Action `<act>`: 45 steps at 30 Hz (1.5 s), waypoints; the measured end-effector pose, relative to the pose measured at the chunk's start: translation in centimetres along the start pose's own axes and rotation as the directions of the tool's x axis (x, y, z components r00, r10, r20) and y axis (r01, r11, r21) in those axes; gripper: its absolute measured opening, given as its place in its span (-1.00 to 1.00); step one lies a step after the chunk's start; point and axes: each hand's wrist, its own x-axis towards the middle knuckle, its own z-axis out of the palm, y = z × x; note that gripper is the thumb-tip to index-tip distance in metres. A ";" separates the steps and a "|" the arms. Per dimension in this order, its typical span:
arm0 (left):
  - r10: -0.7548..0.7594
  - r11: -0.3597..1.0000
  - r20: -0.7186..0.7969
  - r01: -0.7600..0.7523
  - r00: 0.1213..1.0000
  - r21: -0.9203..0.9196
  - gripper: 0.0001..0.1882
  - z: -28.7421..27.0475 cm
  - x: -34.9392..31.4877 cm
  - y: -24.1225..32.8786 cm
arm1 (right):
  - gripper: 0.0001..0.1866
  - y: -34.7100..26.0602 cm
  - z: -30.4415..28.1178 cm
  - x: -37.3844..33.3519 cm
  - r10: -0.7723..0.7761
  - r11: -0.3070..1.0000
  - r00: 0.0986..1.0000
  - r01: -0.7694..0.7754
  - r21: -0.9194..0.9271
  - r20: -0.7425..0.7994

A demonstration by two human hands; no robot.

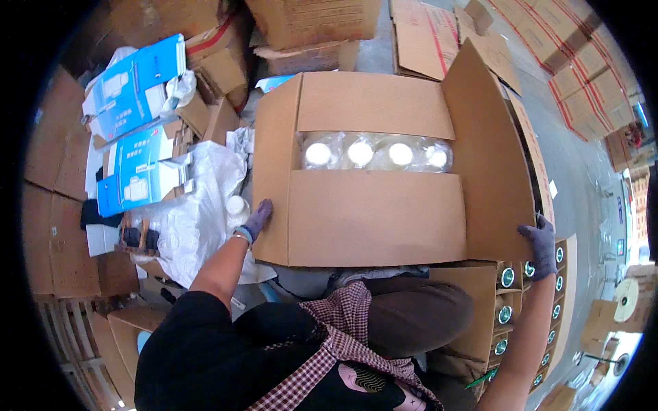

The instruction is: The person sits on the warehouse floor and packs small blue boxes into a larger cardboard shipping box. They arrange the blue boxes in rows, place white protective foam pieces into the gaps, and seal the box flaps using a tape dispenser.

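Observation:
A large brown cardboard box [377,219] stands in front of me, its two long flaps folded inward. Through the gap between them shows a row of several plastic-wrapped jars with white lids [360,154]. My left hand [257,220], in a purple-grey glove, is closed at the outer edge of the left box flap [273,178]. On the other side my right hand [540,246], gloved alike, grips the lower outer corner of the right box flap [486,157], which stands raised. My right fingers are partly hidden behind the cardboard.
Close by my right forearm, an open carton holds several jars with shiny round tops [506,277] in dividers. At left lie blue printed boxes [133,85], white plastic sheeting [199,198] and a white bottle [236,207]. Stacked cartons [582,82] stand at the far right.

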 end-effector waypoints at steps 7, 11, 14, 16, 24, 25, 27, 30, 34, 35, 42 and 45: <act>-0.082 0.986 -0.555 0.149 0.828 0.077 -0.27 -10.8 -3.8 -2.6 | -0.55 1.4 0.6 2.2 0.025 0.996 0.999 -0.021 -0.086 0.042; -0.127 0.811 -0.739 0.499 0.662 0.307 -0.23 -14.1 -7.4 -4.9 | -0.54 -0.5 2.0 0.9 0.028 0.998 0.999 -0.027 -0.055 0.032; -0.134 0.984 -0.112 0.145 0.985 0.100 -0.18 -19.9 -12.4 -2.5 | -0.58 0.3 1.6 1.0 -0.010 0.985 1.000 0.009 -0.174 -0.002; -0.040 0.839 0.253 0.170 0.967 -0.517 -0.13 -19.3 -18.0 6.5 | -0.60 0.2 1.3 -0.4 -0.037 0.949 0.997 0.012 -0.316 -0.071; 0.660 0.711 0.501 -0.252 0.559 -0.656 -0.31 -1.9 -23.4 17.9 | -0.65 -1.7 7.1 -1.6 -0.199 0.817 0.979 0.149 -0.557 -0.030; 0.659 0.687 0.461 -0.226 0.595 -0.691 -0.39 1.9 -21.2 16.5 | -0.61 -2.2 7.2 -1.6 -0.204 0.785 0.979 0.146 -0.602 -0.028; 0.627 0.718 0.278 -0.401 0.728 -0.569 -0.48 4.4 -17.9 15.2 | -0.60 -2.8 7.1 -2.5 -0.171 0.776 0.981 0.079 -0.625 -0.088; 0.657 0.737 -0.321 -0.671 0.682 0.083 -0.65 3.0 -13.0 14.9 | -0.58 -2.4 6.5 -4.2 -0.085 0.771 0.983 -0.039 -0.636 -0.163; 0.374 0.890 -0.487 -0.157 0.790 0.429 -0.12 -1.6 -0.3 6.2 | -0.59 -1.5 7.8 -3.0 -0.130 0.808 0.988 0.060 -0.586 -0.079; 0.300 0.841 -0.460 -0.004 0.835 0.542 -0.06 -2.4 1.4 5.1 | -0.60 -1.0 8.1 -2.6 -0.130 0.834 0.990 0.075 -0.546 -0.061; 0.224 0.811 -0.605 0.198 0.764 0.550 -0.05 6.1 -0.7 4.6 | -0.62 -0.7 6.5 -3.8 -0.067 0.792 0.985 -0.045 -0.608 -0.160; 0.152 0.745 -0.479 0.218 0.865 0.630 -0.29 6.0 -1.6 1.6 | -0.59 -2.4 8.5 -3.6 -0.049 0.783 0.988 -0.054 -0.620 -0.147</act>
